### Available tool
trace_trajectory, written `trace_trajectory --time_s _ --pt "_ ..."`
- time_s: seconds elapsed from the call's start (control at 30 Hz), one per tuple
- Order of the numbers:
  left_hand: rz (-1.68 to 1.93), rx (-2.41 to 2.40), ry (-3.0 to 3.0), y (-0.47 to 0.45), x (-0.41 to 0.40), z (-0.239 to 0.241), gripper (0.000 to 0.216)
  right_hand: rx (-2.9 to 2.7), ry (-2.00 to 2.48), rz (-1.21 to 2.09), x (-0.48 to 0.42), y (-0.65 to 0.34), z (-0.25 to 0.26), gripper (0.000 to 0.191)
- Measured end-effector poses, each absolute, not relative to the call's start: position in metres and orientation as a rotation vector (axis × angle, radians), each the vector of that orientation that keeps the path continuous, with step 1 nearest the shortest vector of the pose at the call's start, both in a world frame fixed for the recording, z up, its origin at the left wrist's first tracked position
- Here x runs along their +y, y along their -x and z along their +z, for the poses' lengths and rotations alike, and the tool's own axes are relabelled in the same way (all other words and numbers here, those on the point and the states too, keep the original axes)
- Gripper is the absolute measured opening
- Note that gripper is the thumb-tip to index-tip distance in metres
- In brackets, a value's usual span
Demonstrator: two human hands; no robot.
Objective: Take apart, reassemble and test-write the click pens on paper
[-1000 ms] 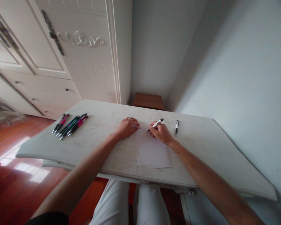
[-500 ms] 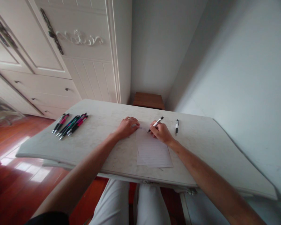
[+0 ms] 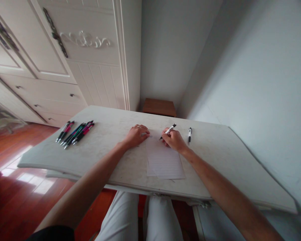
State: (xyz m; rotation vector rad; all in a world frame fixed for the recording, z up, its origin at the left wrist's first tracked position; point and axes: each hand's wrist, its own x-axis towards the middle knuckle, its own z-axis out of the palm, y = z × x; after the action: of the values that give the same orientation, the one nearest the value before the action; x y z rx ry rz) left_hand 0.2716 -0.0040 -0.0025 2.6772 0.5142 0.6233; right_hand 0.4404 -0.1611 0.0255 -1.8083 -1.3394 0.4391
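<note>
1. Pinching the slim white-and-black pen (image 3: 171, 128), the right hand (image 3: 174, 140) has its grip round the barrel, tip down toward the white, lined, rectangular paper (image 3: 165, 164) on the pale, scuffed desk (image 3: 110, 124).
2. And the left hand (image 3: 136, 136), grip relaxed, nothing visibly grasped, rests by the paper's upper-left corner; firm, flat pressure should prevent sliding.
3. Light, even strokes look best here!

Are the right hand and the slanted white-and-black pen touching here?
Touching. The head view shows the right hand closed around the slanted pen, whose upper end sticks out.
</note>
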Motion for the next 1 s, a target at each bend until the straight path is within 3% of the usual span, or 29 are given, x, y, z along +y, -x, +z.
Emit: trace_trajectory --time_s 1.0 --pt "0.616 0.507 -2.696 -0.27 -0.002 -0.006 0.023 -1.346 1.868 0.303 -0.16 -0.451 0.023 0.02"
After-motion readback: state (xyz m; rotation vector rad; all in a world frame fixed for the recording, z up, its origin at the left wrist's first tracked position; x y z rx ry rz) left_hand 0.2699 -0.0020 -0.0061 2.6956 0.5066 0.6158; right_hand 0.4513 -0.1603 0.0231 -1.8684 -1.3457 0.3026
